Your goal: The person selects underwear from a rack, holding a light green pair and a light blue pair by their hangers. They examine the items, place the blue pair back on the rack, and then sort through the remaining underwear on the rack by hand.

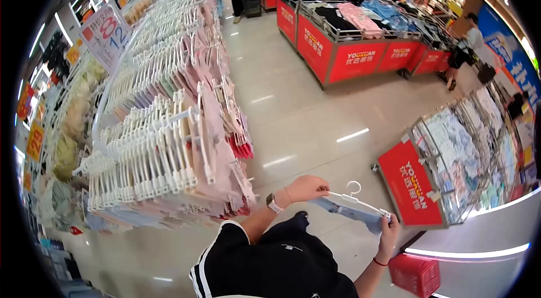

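Between my two hands is a white plastic clip hanger point(363, 204) with its hook upward. A light blue garment point(352, 214) hangs from it, seen almost edge-on. My left hand point(304, 188), with a watch on the wrist, is closed at the hanger's left end. At the right end, my right hand point(387, 235) grips near the clip and the garment's corner. A red cord circles the right wrist. To the left of my left hand stands a long rack packed with pale clothes on white hangers point(152, 157).
A red-sided bin of folded clothes point(408, 185) stands to the right. Larger red bins point(349, 58) stand farther ahead, past the tiled floor point(298, 129). A red box point(415, 274) sits low right. A price sign point(106, 36) rises over the rack. Other people stand farther off.
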Action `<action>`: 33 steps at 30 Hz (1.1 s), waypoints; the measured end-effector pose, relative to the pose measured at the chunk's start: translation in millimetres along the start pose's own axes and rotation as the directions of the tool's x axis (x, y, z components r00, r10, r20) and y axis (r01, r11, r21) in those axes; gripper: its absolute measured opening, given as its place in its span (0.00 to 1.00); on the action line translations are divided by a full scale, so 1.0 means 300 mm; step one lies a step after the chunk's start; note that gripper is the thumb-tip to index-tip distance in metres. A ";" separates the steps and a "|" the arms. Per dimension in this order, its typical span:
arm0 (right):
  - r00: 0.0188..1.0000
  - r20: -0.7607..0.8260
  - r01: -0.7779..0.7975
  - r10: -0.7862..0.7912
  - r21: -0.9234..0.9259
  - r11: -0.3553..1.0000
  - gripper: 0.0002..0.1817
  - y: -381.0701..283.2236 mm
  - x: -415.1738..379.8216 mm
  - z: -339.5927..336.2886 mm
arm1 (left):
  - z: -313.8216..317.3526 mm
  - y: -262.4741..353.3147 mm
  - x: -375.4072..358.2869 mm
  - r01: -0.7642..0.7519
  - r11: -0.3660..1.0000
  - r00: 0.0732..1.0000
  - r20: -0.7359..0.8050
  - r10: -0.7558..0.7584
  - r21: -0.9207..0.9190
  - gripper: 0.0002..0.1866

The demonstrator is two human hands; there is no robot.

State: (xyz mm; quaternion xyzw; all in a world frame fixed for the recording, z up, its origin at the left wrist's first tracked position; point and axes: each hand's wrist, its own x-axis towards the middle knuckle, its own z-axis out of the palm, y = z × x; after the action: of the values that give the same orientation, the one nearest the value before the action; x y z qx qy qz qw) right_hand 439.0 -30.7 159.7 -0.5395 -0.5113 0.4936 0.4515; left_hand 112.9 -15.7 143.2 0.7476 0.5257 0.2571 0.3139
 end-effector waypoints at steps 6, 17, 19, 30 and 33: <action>0.997 0.041 0.062 -0.062 0.007 0.998 0.09 -0.003 0.422 0.016 | -0.142 -0.111 0.199 0.009 0.996 0.947 -0.320 -0.037 -0.090 0.18; 0.951 0.310 -0.109 -0.020 0.393 0.913 0.11 0.063 1.361 0.318 | -0.420 -0.399 0.659 0.171 0.872 0.772 -0.488 -0.407 -0.458 0.13; 0.931 0.364 -0.114 -0.025 0.354 0.928 0.12 0.009 1.576 0.380 | -0.508 -0.433 0.784 0.185 0.874 0.742 -0.519 -0.424 -0.449 0.13; 0.886 0.460 -0.042 -0.061 0.209 0.977 0.13 -0.227 2.299 0.910 | -0.850 -0.716 1.157 0.218 0.811 0.418 -0.699 -0.580 -0.543 0.10; 0.851 0.524 -0.038 -0.032 0.121 0.992 0.13 -0.214 2.444 1.054 | -0.913 -0.899 1.222 0.225 0.780 0.391 -0.679 -0.621 -0.584 0.10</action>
State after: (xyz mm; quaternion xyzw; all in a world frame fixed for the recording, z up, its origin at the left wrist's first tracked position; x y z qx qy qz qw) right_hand 110.4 699.3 138.1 -0.3553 -0.5819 0.6542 0.3272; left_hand -135.9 453.8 147.3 0.2783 0.7207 0.5962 0.2182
